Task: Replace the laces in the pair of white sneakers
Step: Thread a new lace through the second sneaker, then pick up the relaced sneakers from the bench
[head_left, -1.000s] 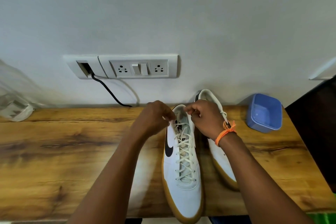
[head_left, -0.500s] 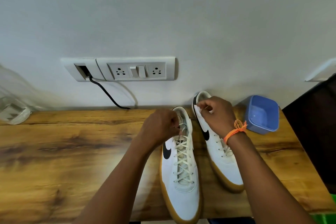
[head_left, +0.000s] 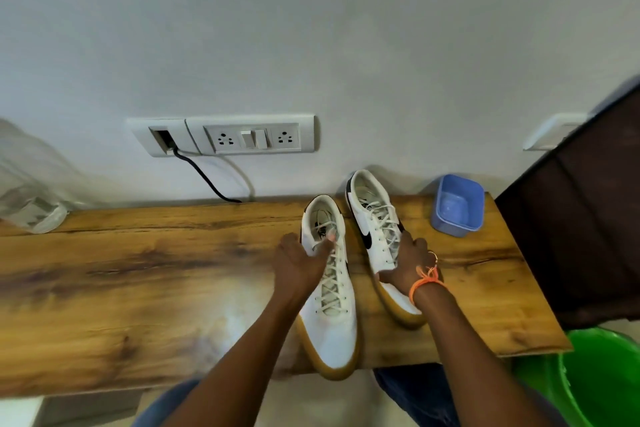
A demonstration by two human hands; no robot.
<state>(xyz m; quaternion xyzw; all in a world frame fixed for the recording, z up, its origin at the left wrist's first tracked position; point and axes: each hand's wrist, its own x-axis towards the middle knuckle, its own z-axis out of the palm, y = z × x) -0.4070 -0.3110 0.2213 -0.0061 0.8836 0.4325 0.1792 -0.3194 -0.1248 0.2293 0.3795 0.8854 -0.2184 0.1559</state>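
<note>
Lying side by side on the wooden surface [head_left: 138, 274], both sneakers point toes toward the person, long axes running near to far. Left hand [head_left: 299, 262] grips the near sneaker [head_left: 329, 288] at its collar, thumb across the laces [head_left: 330, 282]. Right hand [head_left: 410, 262] clasps the far sneaker [head_left: 372, 218] at midfoot, fingers curled over it.

Matt white sneakers [head_left: 330, 291] with gum-rubber soles stand on a glossy wooden table [head_left: 138, 274] near a blue plastic tub [head_left: 456, 206].
</note>
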